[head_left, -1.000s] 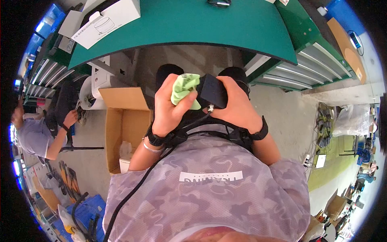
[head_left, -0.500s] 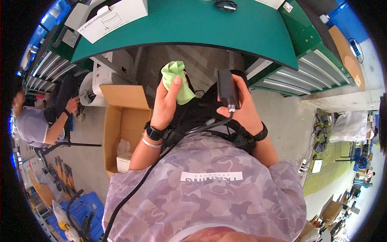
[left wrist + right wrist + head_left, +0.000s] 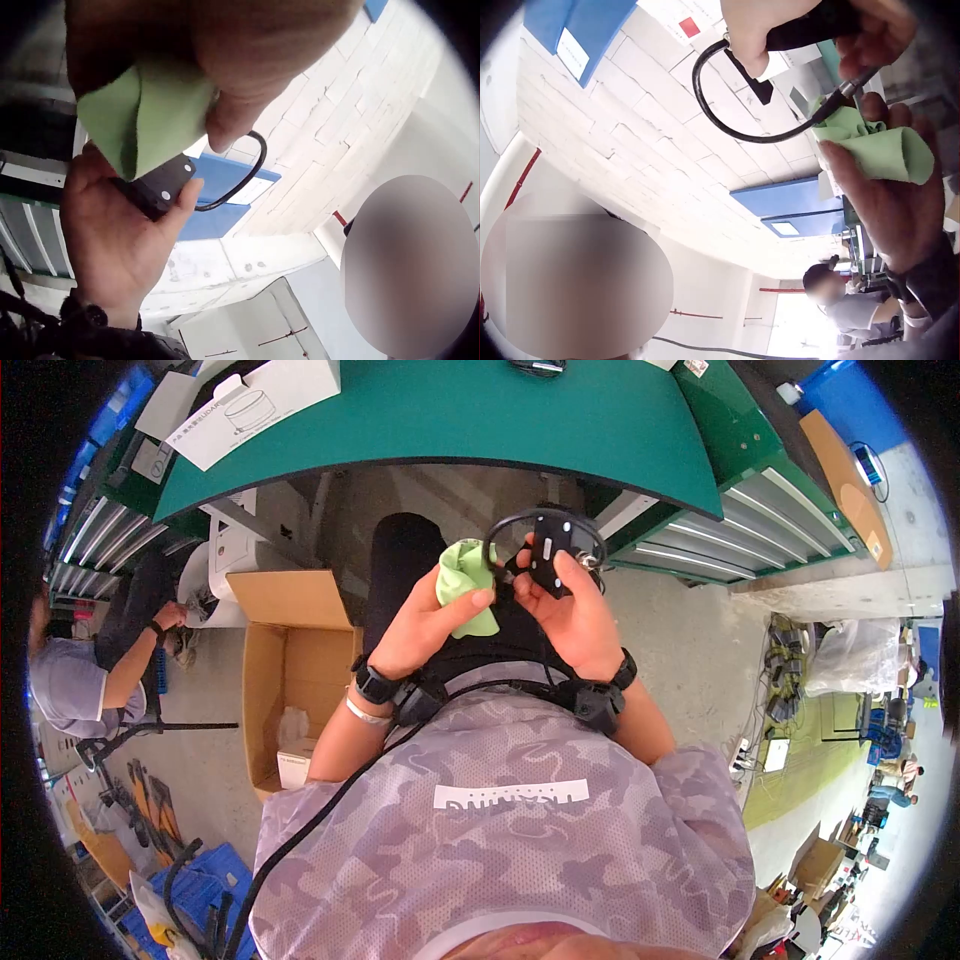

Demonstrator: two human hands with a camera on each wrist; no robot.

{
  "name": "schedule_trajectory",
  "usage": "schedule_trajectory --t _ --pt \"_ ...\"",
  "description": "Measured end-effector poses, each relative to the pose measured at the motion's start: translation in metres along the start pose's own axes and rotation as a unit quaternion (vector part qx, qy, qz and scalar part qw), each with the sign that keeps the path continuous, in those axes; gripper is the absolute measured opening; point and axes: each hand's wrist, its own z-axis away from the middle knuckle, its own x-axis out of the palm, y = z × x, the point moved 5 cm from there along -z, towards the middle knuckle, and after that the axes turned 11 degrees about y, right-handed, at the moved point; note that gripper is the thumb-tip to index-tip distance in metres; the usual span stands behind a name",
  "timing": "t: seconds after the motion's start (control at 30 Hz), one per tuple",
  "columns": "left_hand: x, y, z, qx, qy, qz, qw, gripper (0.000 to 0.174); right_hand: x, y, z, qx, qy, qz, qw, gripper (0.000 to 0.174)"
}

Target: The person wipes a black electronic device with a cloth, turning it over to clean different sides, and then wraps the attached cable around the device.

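My left hand (image 3: 412, 635) holds a crumpled light green cloth (image 3: 465, 575), its thumb laid over the front. Opposite it, my right hand (image 3: 582, 628) grips a flat black box-shaped device (image 3: 547, 548) with light round dots on the face. From the device's metal connector a black cable (image 3: 757, 139) loops round toward the cloth. At that end of the cable, a metal plug (image 3: 845, 90) overlaps the cloth in the right wrist view. In the left wrist view the cloth (image 3: 161, 112) partly hides the device (image 3: 166, 186). Both hands are above the lap, close together.
A green table (image 3: 480, 425) stands ahead, bearing a white box (image 3: 255, 410) and a coiled black cable (image 3: 540, 366). An open cardboard box (image 3: 262, 700) sits at the left. A drawer cabinet (image 3: 740, 530) is at the right. Another person (image 3: 75, 680) sits far left.
The device came away from the cloth, then turned so its dotted face and connector point up and right. The cable now loops above it. The hands have drawn closer again.
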Motion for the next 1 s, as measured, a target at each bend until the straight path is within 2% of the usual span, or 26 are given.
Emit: schedule_trajectory --t 0.13,0.27,0.33,0.4,0.47,0.5,0.53,0.6,0.67,0.77,0.93,1.0 --pt "-0.009 -0.003 -0.002 -0.026 0.053 -0.028 0.998 0.031 0.006 0.009 0.001 0.022 -0.058 0.028 0.998 0.037" --pt "-0.007 -0.011 0.002 -0.077 0.012 0.073 0.994 0.034 0.003 0.012 0.001 0.049 -0.057 0.035 0.997 0.039" --pt "-0.002 -0.013 0.001 -0.090 -0.003 0.104 0.990 0.035 0.002 0.015 0.001 0.090 -0.044 -0.045 0.994 0.040" --pt "0.005 -0.011 -0.001 -0.080 -0.019 0.125 0.989 0.036 0.003 0.015 0.001 0.076 -0.065 -0.059 0.993 0.046" --pt "0.004 -0.010 0.000 -0.100 -0.022 0.117 0.988 0.033 0.010 0.012 0.004 0.070 -0.146 -0.094 0.982 0.054" --pt "0.005 -0.012 -0.002 -0.078 -0.046 0.106 0.990 0.033 0.009 0.012 0.003 0.050 -0.154 -0.076 0.984 0.064" --pt "0.006 -0.013 -0.003 -0.057 -0.071 0.095 0.991 0.032 0.010 0.012 0.003 0.050 -0.153 -0.075 0.984 0.064" --pt "0.003 -0.018 -0.004 -0.058 -0.078 0.080 0.992 0.032 0.015 0.011 0.006 0.039 -0.200 -0.101 0.974 0.070" --pt "-0.001 -0.025 -0.004 -0.058 -0.086 0.064 0.993 0.032 0.016 0.013 0.009 0.041 -0.202 -0.101 0.973 0.073" --pt "-0.007 -0.025 -0.003 -0.053 -0.036 0.033 0.997 0.032 0.017 0.013 0.010 0.039 -0.219 -0.092 0.971 0.076" --pt "-0.017 -0.017 0.000 -0.067 -0.013 0.010 0.998 0.032 0.018 0.014 0.011 0.039 -0.238 -0.104 0.965 0.078" --pt "-0.025 -0.009 -0.005 -0.003 0.043 0.046 0.998 0.033 0.020 0.010 0.010 0.042 -0.241 -0.086 0.966 0.077"
